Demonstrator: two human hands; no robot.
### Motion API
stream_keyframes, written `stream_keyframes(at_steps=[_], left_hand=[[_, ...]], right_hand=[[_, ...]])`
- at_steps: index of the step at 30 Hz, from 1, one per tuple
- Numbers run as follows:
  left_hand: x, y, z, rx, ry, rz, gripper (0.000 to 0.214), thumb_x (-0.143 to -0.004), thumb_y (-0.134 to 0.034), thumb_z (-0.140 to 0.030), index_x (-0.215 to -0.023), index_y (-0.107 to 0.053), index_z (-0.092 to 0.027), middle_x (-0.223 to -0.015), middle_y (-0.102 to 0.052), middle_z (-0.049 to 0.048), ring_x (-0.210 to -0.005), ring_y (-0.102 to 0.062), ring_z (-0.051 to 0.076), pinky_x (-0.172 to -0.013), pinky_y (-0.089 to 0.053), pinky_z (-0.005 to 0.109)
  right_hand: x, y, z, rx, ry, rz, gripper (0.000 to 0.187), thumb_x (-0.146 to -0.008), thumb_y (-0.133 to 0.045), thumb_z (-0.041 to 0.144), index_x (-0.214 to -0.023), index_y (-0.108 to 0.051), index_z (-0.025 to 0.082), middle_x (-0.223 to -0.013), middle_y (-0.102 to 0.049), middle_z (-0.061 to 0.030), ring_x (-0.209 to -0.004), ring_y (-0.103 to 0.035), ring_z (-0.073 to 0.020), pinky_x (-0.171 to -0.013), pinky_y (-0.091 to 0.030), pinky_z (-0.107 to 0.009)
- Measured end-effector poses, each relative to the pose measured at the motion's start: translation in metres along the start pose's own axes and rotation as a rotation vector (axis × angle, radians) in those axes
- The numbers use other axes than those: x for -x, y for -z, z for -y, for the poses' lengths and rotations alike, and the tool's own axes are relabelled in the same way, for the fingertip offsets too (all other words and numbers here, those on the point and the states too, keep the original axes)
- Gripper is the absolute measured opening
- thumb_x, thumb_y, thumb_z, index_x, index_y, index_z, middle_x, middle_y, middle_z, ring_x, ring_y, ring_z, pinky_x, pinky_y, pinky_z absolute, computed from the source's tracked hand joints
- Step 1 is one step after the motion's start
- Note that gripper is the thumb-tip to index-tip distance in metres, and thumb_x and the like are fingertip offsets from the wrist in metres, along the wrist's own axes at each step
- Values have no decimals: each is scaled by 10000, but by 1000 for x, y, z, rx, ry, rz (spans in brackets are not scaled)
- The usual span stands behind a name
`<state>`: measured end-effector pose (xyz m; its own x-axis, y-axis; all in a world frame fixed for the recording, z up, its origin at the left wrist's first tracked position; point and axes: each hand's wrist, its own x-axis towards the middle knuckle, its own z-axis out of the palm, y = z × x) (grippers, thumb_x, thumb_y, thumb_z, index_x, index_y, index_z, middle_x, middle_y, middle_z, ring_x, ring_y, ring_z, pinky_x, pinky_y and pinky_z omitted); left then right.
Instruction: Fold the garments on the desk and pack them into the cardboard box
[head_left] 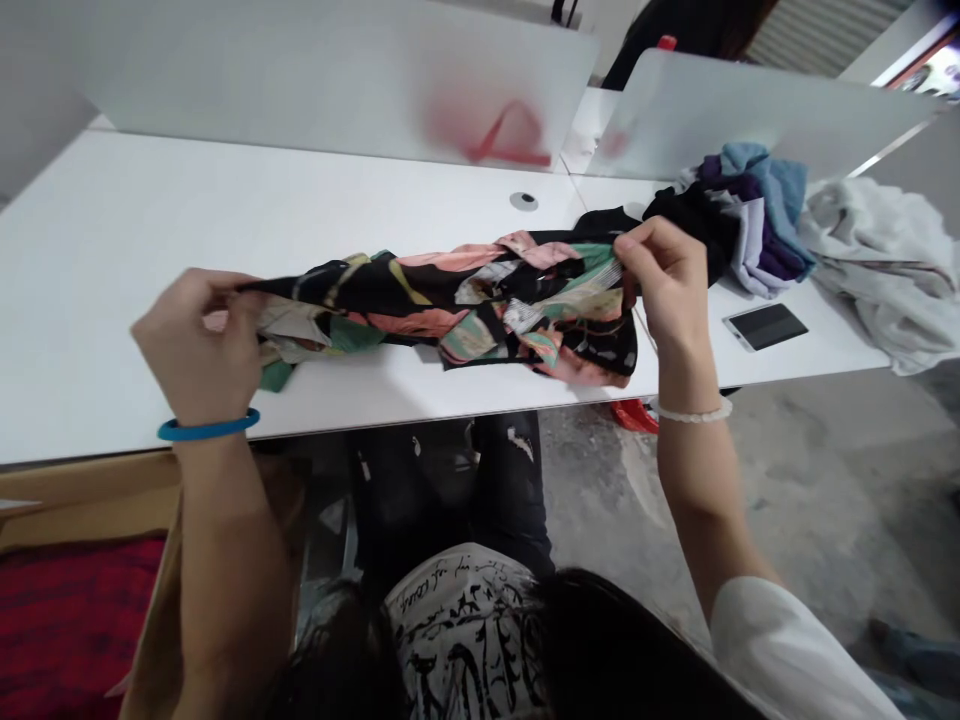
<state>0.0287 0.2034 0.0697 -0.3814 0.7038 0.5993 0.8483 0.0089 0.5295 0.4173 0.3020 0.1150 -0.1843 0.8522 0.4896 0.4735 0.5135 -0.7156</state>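
A patterned garment (442, 305) in black, coral, green and cream is stretched sideways above the near edge of the white table (247, 205). Its exact kind cannot be made out, as the cloth is bunched and partly twisted. My left hand (206, 340), with a blue band at the wrist, pinches the garment's left end. At the other end, my right hand (670, 275) grips the upper right corner between thumb and fingers; a white beaded bracelet circles that wrist. The lower part of the cloth hangs in loose folds close to the tabletop.
Folded clothes (761, 215) in blue, purple, black and pale lilac are piled at the right, beside white garments (885, 260). A phone (765, 327) lies before them. Frosted dividers (337, 85) line the back. At lower left, a cardboard box (97, 480) holds red plaid cloth (71, 620).
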Motion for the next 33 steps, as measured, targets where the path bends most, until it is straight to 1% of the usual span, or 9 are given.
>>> stream_keyframes(at_steps=[3,6,9,12,18,22,27,30,33], left_hand=[[-3,6,5,-275,24,25,265,-807,-529,-282,-1004,-659,-162,-947,-658,60,-846,-579,193,-797,-467,350],[12,5,-12,-320,70,121,270,-850,-515,-317,-1036,-631,-159,-950,-660,69,-822,-576,185,-760,-454,323],[48,-10,-47,-65,20,417,285,-914,-443,-402,-980,-608,-180,-790,-656,14,-657,-568,134,-637,-432,252],[89,-40,-72,-52,-191,668,282,-893,-501,-408,-1013,-606,-176,-889,-665,52,-809,-602,190,-697,-452,288],[113,-68,-68,-246,-384,477,215,-877,-455,-117,-901,-658,-182,-942,-656,85,-891,-554,244,-746,-444,363],[117,-58,-86,-160,-477,416,202,-905,-453,-184,-880,-654,-178,-929,-671,71,-876,-560,227,-751,-447,357],[145,-87,-129,-60,-577,620,354,-955,-371,-320,-1209,-549,-150,-1214,-614,108,-1155,-524,201,-1016,-370,380],[143,-100,-128,-111,-508,651,510,-936,-367,-468,-1275,-495,-109,-1253,-588,143,-1212,-492,247,-1110,-252,487],[109,-94,-98,-213,-386,633,513,-920,-371,-507,-1099,-605,-87,-1039,-661,156,-1061,-577,280,-1116,-197,543]], right_hand=[[2,-12,11,64,-33,281,354,-854,-554,521,-719,-551,194,-550,-508,27,-467,-449,-94,-449,-345,-234],[-5,-35,3,150,-29,279,342,-920,-445,484,-820,-577,185,-613,-586,-9,-541,-525,-124,-519,-406,-254],[-18,-57,-11,313,16,211,350,-972,-329,414,-1038,-571,170,-806,-656,-79,-760,-622,-197,-660,-476,-322],[-24,-76,-11,568,181,303,343,-958,-384,332,-1205,-530,143,-1188,-595,-178,-1127,-542,-314,-883,-444,-471],[-12,-143,24,550,842,921,421,-906,-467,212,-1318,-506,284,-1508,-336,-51,-1405,-241,-304,-1086,-248,-545],[-24,-192,25,565,1076,997,420,-898,-461,200,-1295,-537,313,-1494,-367,-5,-1427,-164,-314,-1103,-124,-613],[-52,-203,8,742,974,891,365,-879,-456,195,-1189,-636,264,-1351,-524,-38,-1394,-220,-342,-1086,-69,-663],[-66,-168,-2,958,700,791,334,-882,-451,226,-1120,-682,185,-1129,-647,-110,-1249,-430,-345,-1065,-120,-671],[-68,-112,-9,1205,338,725,311,-885,-450,209,-1002,-709,81,-964,-688,-183,-999,-605,-321,-964,-330,-601]])
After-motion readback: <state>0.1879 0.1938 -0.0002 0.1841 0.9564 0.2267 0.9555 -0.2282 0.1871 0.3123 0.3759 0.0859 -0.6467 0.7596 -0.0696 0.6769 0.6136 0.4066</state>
